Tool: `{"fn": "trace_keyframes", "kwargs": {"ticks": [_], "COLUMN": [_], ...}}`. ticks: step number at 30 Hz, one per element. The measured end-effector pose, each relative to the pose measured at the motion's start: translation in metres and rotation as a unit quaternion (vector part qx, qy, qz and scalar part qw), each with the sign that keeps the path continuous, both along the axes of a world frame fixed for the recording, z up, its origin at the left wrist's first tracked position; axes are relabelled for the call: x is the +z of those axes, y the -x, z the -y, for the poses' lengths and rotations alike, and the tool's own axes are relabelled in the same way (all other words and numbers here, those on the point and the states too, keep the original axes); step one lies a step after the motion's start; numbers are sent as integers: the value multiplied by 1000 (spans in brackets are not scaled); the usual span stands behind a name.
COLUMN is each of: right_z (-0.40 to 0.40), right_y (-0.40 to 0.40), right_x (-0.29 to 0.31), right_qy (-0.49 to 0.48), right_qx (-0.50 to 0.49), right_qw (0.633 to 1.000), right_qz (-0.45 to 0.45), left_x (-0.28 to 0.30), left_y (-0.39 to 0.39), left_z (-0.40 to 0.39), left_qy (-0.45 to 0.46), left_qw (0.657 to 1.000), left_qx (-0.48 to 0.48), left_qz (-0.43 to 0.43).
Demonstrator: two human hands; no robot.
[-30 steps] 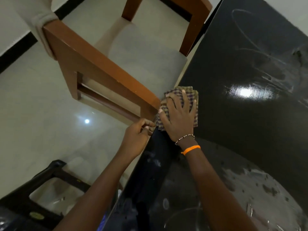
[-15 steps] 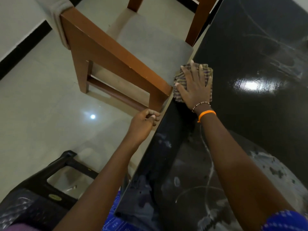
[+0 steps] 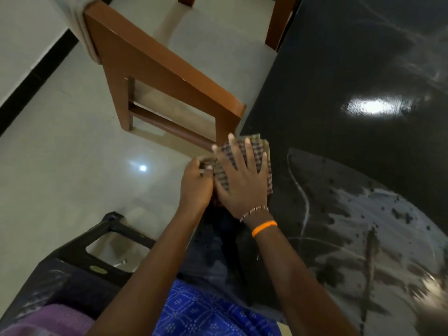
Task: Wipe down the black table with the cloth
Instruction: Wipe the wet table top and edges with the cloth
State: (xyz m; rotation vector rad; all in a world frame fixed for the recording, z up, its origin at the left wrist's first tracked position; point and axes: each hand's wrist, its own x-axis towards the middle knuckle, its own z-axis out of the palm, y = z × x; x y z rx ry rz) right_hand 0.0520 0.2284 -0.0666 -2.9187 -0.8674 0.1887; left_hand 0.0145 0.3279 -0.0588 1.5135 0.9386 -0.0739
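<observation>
The glossy black table (image 3: 351,57) fills the right half of the view. A folded checked cloth (image 3: 264,154) lies at its left edge. My right hand (image 3: 242,183) presses flat on the cloth with fingers spread; the wrist wears a bead bracelet and an orange band. My left hand (image 3: 194,187) is right beside it at the table's edge, its fingers curled over the cloth's left corner, which hangs past the edge. Pale wet smears and dark specks (image 3: 363,226) cover the near part of the table.
A brown wooden chair (image 3: 157,69) stands close against the table's left edge, just beyond the cloth. A black plastic stool (image 3: 80,251) stands on the pale tiled floor at lower left. My blue patterned clothing (image 3: 206,311) is at the bottom.
My right hand has slid the cloth back toward me along the table's edge. My left hand has moved up from the bare edge to the cloth's corner.
</observation>
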Motion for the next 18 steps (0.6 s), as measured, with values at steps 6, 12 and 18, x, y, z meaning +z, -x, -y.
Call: {"fn": "trace_keyframes", "kwargs": {"ticks": [6, 12, 18], "right_z": [8, 101, 221], "right_y": [-54, -62, -65], "right_x": [0, 6, 8], "right_qy": [-16, -3, 17], "right_qx": [-44, -149, -329], "right_qw": [999, 989, 944], "right_qz": [-2, 10, 13], "left_x": [12, 21, 25], "left_y": [-5, -7, -2], "left_z": [19, 34, 40], "left_qy": [-61, -30, -22], "left_qw": [995, 997, 997], "left_qx": [31, -48, -50], "left_qz": [77, 58, 57]}}
